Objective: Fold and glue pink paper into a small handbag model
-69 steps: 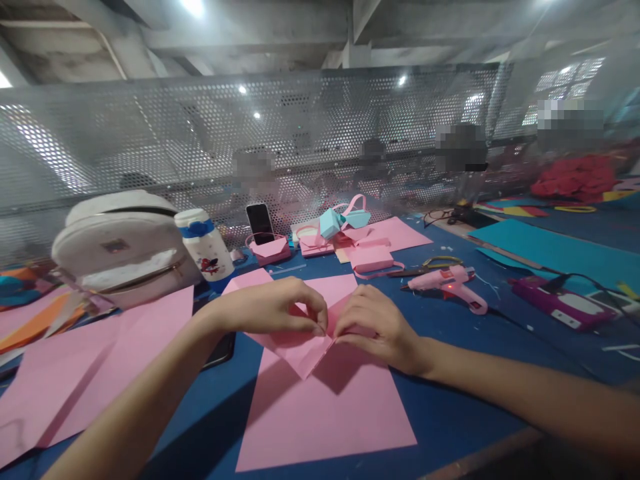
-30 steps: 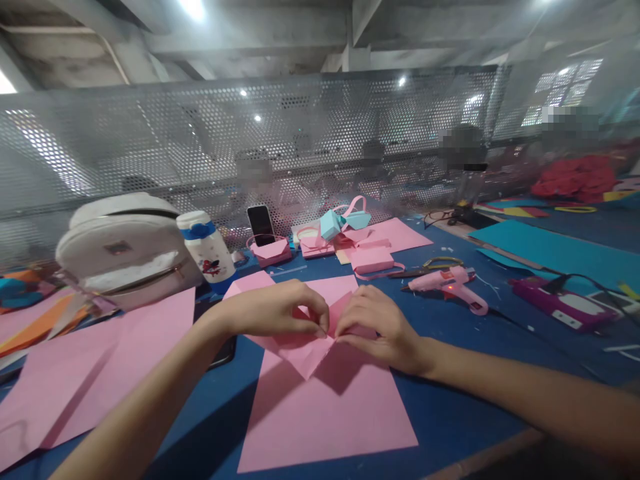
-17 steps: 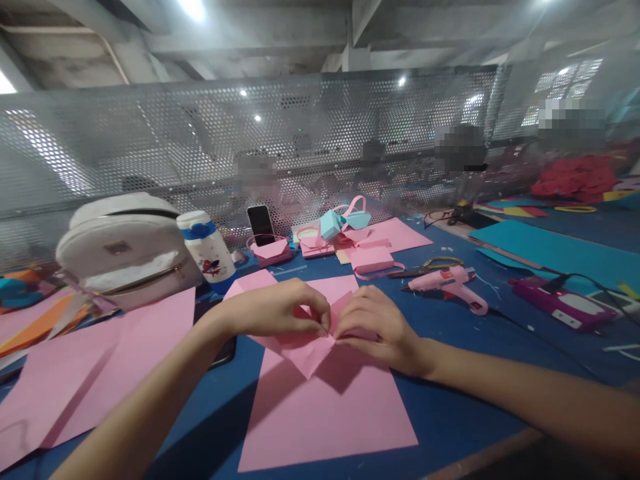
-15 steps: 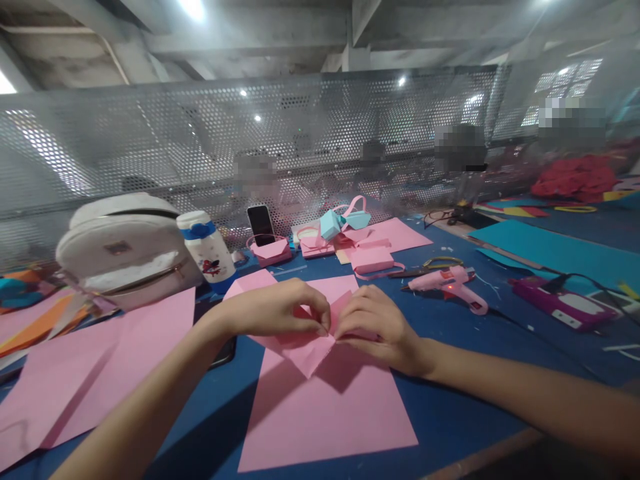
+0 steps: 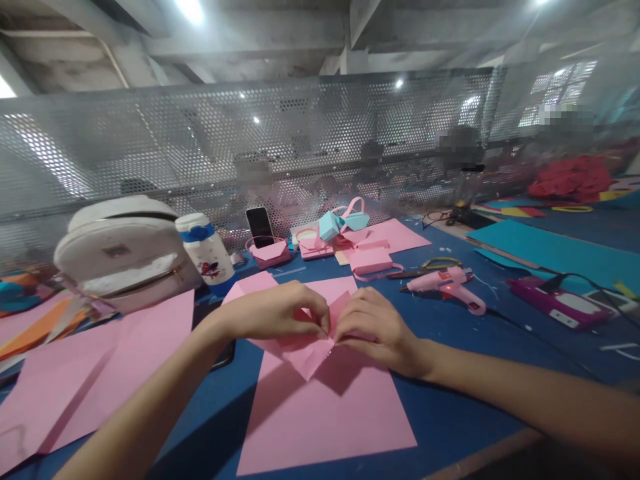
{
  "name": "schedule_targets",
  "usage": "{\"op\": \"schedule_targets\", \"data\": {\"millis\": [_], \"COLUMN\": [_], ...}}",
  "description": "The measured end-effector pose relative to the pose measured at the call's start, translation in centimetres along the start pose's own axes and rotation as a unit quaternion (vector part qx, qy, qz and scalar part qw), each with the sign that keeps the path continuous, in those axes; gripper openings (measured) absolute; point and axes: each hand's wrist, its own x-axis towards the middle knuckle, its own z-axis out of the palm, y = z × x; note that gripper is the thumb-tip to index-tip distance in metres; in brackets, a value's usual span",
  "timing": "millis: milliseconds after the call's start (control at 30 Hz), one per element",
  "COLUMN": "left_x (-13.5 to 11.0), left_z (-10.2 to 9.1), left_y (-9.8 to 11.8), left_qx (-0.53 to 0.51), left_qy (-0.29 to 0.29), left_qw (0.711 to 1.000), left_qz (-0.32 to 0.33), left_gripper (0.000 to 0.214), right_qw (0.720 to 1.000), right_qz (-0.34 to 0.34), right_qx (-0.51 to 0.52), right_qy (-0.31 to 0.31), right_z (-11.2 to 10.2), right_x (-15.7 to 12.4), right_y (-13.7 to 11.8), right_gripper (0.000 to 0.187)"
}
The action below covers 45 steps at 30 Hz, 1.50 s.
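Left grip and right grip are pinching folded pink paper. It's probably feeling light, bendy; right edge's looking safest.

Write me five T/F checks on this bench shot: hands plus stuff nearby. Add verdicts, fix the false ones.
1. The left hand and right hand both pinch the folded pink paper. True.
2. The right hand holds the glue gun. False: it lies on the blue table, to the right of that hand.
3. A flat pink sheet lies beneath the hands. True.
4. The bottle stands to the left of the white backpack. False: it stands to the backpack's right.
5. The teal sheets lie to the right of the hands. True.
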Motion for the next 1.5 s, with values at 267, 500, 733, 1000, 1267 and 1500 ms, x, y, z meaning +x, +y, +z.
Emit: {"op": "schedule_targets", "data": {"millis": [267,500,733,1000,1267,1500], "left_x": [-0.1,-1.4,-1.4,-1.5,-1.9,-1.7], "left_z": [-0.1,-1.6,-0.5,5.9,10.0,10.7], "left_y": [0.1,1.5,2.5,0.0,-1.7,-2.2], "left_qx": [0.017,0.067,0.124,0.123,0.096,0.086], "left_qy": [0.030,0.248,0.444,0.441,0.467,0.481], "left_qw": [0.999,0.965,0.884,0.888,0.878,0.872], "left_qz": [0.014,0.056,0.080,0.046,-0.029,-0.006], "left_gripper": [0.016,0.018,0.014,0.052,0.031,0.026], "right_qw": [1.000,0.999,0.996,0.992,0.992,0.996], "right_qz": [0.016,0.038,0.072,0.110,0.111,0.081], "right_qx": [0.002,-0.008,-0.043,-0.011,0.009,0.004], "right_qy": [-0.009,0.019,0.038,0.056,0.061,0.046], "right_z": [0.1,-0.1,-0.5,-0.3,0.3,0.3], "right_x": [0.0,0.2,0.3,0.4,0.0,-0.4], "right_y": [0.0,0.5,1.4,1.5,1.1,1.0], "right_gripper": [0.018,0.020,0.012,0.011,0.013,0.015]}}
